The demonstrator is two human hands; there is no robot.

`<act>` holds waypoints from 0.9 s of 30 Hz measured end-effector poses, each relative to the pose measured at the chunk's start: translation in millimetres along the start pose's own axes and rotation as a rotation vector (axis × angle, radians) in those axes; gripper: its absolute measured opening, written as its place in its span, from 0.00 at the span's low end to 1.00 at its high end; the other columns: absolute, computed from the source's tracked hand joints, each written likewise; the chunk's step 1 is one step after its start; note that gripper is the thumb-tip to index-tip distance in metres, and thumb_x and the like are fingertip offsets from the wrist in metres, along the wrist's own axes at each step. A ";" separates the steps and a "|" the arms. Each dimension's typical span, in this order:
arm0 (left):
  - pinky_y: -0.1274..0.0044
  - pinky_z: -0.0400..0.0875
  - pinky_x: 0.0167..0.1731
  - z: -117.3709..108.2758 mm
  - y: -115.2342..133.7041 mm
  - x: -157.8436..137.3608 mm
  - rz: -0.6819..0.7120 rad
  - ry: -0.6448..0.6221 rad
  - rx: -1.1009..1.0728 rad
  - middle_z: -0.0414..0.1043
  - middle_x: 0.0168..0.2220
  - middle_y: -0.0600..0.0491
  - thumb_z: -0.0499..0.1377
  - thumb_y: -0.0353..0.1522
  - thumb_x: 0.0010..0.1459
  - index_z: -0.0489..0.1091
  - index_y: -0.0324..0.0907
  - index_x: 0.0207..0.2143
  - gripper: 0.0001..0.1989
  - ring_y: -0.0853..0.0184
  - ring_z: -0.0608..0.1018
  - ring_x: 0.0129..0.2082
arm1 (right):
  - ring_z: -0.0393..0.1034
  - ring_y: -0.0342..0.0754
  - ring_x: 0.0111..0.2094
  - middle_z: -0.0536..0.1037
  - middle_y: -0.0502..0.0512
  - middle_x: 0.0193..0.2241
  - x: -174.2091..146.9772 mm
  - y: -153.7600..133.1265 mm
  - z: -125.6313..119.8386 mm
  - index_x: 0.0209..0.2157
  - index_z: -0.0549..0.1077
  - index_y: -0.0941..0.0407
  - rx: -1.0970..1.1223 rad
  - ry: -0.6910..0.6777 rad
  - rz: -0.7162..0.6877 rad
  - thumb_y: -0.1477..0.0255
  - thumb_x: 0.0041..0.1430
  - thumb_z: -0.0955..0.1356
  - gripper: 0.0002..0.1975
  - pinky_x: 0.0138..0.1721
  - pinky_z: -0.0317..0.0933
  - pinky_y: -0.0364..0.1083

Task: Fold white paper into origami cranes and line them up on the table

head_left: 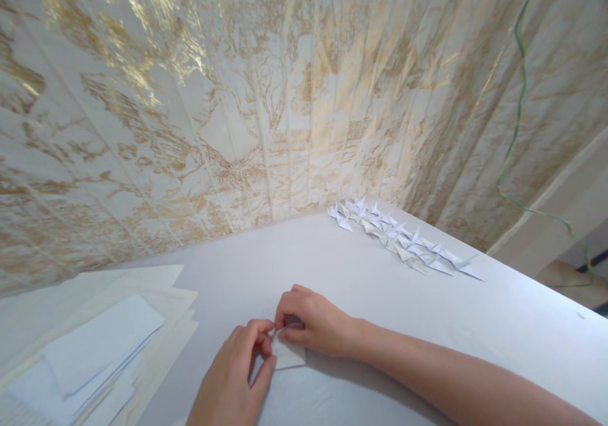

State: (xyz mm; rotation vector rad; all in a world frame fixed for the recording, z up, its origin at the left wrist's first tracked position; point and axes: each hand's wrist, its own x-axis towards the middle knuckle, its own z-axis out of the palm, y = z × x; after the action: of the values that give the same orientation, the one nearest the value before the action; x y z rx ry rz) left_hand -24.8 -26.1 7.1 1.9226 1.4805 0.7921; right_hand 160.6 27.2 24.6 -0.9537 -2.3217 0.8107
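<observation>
Both my hands meet at one small, flat, folded piece of white paper [291,355].
From my head view, it lies on the smooth white table [251,258] between my hands, touched by both; its upper part is covered, so I can't tell its long axis. My right hand [311,321] pinches the upper-left corner, thumb against forefinger; my left hand [239,359] curls loosely, thumb and forefinger parted, tips at the left edge.
</observation>
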 end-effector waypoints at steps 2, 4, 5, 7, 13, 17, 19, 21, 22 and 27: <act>0.65 0.69 0.44 -2.2 -1.7 0.5 0.041 -0.025 0.095 0.72 0.35 0.52 0.56 0.32 0.54 0.69 0.45 0.41 0.11 0.59 0.76 0.39 | 0.67 0.45 0.36 0.74 0.49 0.28 1.7 3.5 -1.1 0.29 0.73 0.58 -0.072 -0.044 -0.091 0.82 0.51 0.73 0.07 0.46 0.57 0.44; 0.64 0.69 0.43 -4.8 -0.5 0.9 0.062 -0.037 0.144 0.72 0.36 0.51 0.56 0.33 0.57 0.69 0.45 0.40 0.08 0.58 0.75 0.40 | 0.67 0.45 0.34 0.74 0.49 0.28 2.4 5.3 -1.7 0.29 0.73 0.58 -0.094 -0.042 -0.071 0.81 0.52 0.72 0.06 0.44 0.57 0.44; 0.64 0.69 0.43 -5.7 0.6 1.1 0.072 -0.034 0.161 0.72 0.36 0.51 0.55 0.35 0.59 0.69 0.45 0.39 0.07 0.58 0.75 0.40 | 0.66 0.45 0.33 0.74 0.49 0.27 2.4 5.3 -1.8 0.29 0.73 0.58 -0.101 -0.033 -0.029 0.81 0.52 0.72 0.06 0.42 0.58 0.43; 0.64 0.70 0.42 -6.5 1.9 1.5 0.094 -0.042 0.189 0.72 0.36 0.51 0.54 0.36 0.60 0.69 0.45 0.37 0.07 0.58 0.74 0.40 | 0.65 0.44 0.31 0.73 0.48 0.25 1.7 4.2 -2.2 0.28 0.73 0.58 -0.115 -0.028 0.069 0.80 0.53 0.71 0.04 0.36 0.58 0.41; 0.63 0.69 0.44 -7.0 -6.5 5.6 0.105 -0.075 0.229 0.73 0.37 0.51 0.57 0.32 0.57 0.71 0.45 0.36 0.05 0.57 0.73 0.41 | 0.63 0.43 0.29 0.71 0.47 0.25 0.6 1.6 -7.7 0.33 0.76 0.58 -0.125 -0.120 0.049 0.77 0.53 0.72 0.04 0.34 0.56 0.40; 0.64 0.68 0.44 -9.1 -9.3 7.5 0.121 -0.110 0.234 0.74 0.38 0.51 0.57 0.34 0.58 0.71 0.46 0.36 0.05 0.57 0.73 0.42 | 0.65 0.43 0.33 0.72 0.47 0.26 1.9 6.8 -13.3 0.33 0.76 0.59 -0.060 -0.173 -0.039 0.79 0.52 0.73 0.06 0.38 0.58 0.40; 0.65 0.68 0.43 -9.5 -8.7 7.7 0.128 -0.111 0.236 0.74 0.37 0.52 0.57 0.33 0.58 0.71 0.46 0.34 0.04 0.58 0.73 0.41 | 0.65 0.43 0.33 0.72 0.47 0.27 2.6 11.5 -13.6 0.31 0.75 0.59 -0.026 -0.171 -0.106 0.80 0.53 0.73 0.05 0.41 0.59 0.40; 0.67 0.68 0.41 -9.5 -7.1 7.7 0.137 -0.100 0.237 0.73 0.35 0.53 0.56 0.33 0.59 0.70 0.46 0.31 0.04 0.59 0.73 0.39 | 0.66 0.43 0.33 0.73 0.47 0.27 3.4 16.7 -12.4 0.29 0.74 0.59 -0.012 -0.175 -0.164 0.82 0.52 0.72 0.05 0.45 0.59 0.42; 0.68 0.68 0.39 -9.5 -5.8 7.6 0.140 -0.092 0.238 0.73 0.34 0.53 0.56 0.33 0.59 0.69 0.46 0.30 0.05 0.59 0.73 0.38 | 0.66 0.43 0.33 0.73 0.47 0.27 3.7 19.3 -11.7 0.28 0.74 0.59 -0.008 -0.179 -0.182 0.82 0.52 0.72 0.06 0.45 0.59 0.42; 0.71 0.67 0.37 -11.6 -0.4 6.7 0.173 -0.073 0.274 0.72 0.30 0.55 0.55 0.31 0.59 0.68 0.46 0.26 0.08 0.62 0.73 0.35 | 0.66 0.42 0.33 0.73 0.48 0.28 5.0 26.6 -11.6 0.30 0.75 0.59 0.004 -0.209 -0.246 0.81 0.53 0.72 0.04 0.46 0.59 0.42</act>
State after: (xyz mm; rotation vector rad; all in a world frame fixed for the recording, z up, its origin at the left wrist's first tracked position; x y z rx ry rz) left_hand -32.4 -18.5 15.1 2.2831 1.4544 0.6095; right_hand 176.7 50.2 15.7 -0.5883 -2.5508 0.8448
